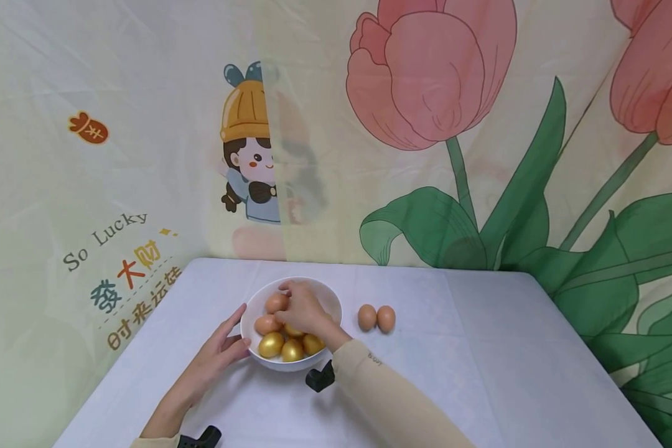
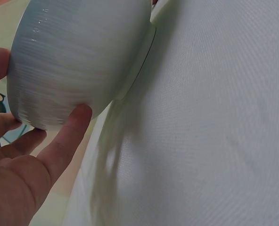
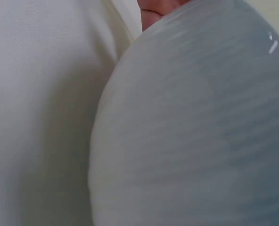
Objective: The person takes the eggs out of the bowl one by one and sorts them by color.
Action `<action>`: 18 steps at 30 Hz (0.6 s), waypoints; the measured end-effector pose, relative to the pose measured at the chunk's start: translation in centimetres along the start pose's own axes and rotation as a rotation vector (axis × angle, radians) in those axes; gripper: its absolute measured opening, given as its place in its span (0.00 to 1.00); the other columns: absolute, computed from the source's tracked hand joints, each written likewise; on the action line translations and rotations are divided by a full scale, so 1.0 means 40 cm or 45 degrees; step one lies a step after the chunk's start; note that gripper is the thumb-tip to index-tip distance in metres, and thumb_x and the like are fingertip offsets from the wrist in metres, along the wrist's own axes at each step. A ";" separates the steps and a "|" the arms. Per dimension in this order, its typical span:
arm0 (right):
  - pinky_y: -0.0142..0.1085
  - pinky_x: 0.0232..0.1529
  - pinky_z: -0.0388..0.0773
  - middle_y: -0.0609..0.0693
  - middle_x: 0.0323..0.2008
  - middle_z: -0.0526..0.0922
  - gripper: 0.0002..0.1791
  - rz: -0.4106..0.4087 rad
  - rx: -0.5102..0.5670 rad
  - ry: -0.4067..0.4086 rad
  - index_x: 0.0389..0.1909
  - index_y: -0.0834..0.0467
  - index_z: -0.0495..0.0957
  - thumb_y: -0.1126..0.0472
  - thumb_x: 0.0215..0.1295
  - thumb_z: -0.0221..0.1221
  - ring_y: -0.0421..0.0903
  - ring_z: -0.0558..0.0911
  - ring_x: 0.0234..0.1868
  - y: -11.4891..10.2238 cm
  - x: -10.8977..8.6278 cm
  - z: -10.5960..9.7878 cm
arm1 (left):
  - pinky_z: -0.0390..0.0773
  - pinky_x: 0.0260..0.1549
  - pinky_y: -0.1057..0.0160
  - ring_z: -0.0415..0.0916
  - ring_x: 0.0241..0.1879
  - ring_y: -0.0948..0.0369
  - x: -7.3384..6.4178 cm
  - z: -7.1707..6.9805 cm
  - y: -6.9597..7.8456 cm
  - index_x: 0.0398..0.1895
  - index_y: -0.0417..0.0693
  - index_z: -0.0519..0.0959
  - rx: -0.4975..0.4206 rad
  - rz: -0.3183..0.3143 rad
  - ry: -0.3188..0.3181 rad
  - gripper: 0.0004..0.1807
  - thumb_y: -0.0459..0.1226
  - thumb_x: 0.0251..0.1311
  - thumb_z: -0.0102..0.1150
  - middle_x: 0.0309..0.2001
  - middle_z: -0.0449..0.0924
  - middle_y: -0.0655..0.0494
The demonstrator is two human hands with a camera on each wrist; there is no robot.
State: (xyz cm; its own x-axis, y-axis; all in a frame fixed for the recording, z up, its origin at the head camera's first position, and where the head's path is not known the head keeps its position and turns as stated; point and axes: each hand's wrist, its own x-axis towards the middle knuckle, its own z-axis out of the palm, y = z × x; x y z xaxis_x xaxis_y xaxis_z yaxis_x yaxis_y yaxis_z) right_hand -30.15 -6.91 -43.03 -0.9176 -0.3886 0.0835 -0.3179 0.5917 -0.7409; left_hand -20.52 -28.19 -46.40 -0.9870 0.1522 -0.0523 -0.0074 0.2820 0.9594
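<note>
A white bowl stands on the table with several golden eggs and brown eggs inside. My right hand reaches into it from the right, thumb and fingers pinching a brown egg at the far left of the bowl. At the bowl's left side, my left hand touches the outer wall with fairly straight, spread fingers. The left wrist view shows a fingertip against the bowl wall. In the right wrist view the bowl's outside hides most of the right hand.
Two more brown eggs lie side by side on the table, right of the bowl. A white cloth covers the table. Behind it hangs a printed curtain with tulips and a cartoon figure.
</note>
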 end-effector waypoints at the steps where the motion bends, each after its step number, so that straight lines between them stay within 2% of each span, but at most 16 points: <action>1: 0.40 0.62 0.82 0.53 0.55 0.84 0.31 0.007 0.020 -0.008 0.68 0.59 0.77 0.60 0.64 0.73 0.47 0.82 0.52 0.000 0.000 0.003 | 0.84 0.63 0.56 0.67 0.74 0.37 0.000 0.000 0.001 0.88 0.58 0.47 -0.001 0.000 0.000 0.43 0.42 0.78 0.58 0.85 0.43 0.38; 9: 0.36 0.58 0.82 0.48 0.53 0.85 0.28 0.041 0.088 -0.001 0.64 0.54 0.80 0.50 0.66 0.71 0.43 0.81 0.48 0.004 0.005 0.018 | 0.84 0.62 0.58 0.66 0.74 0.36 0.002 0.000 0.001 0.88 0.57 0.47 -0.008 0.004 0.002 0.43 0.41 0.79 0.57 0.85 0.42 0.37; 18: 0.43 0.62 0.79 0.45 0.53 0.86 0.23 0.077 0.068 0.047 0.60 0.48 0.81 0.46 0.68 0.70 0.44 0.81 0.52 0.003 0.010 0.027 | 0.84 0.62 0.57 0.68 0.74 0.36 0.000 0.000 0.004 0.88 0.56 0.47 -0.015 -0.007 0.007 0.43 0.40 0.78 0.58 0.85 0.43 0.37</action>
State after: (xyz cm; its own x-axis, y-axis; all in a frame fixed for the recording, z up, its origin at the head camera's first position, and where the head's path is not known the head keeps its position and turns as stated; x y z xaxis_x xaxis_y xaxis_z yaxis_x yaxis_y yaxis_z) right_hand -30.30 -7.77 -43.82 -0.9432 -0.3264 0.0612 -0.2494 0.5744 -0.7796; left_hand -20.52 -28.14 -46.26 -0.9877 0.1459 -0.0559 -0.0144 0.2714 0.9624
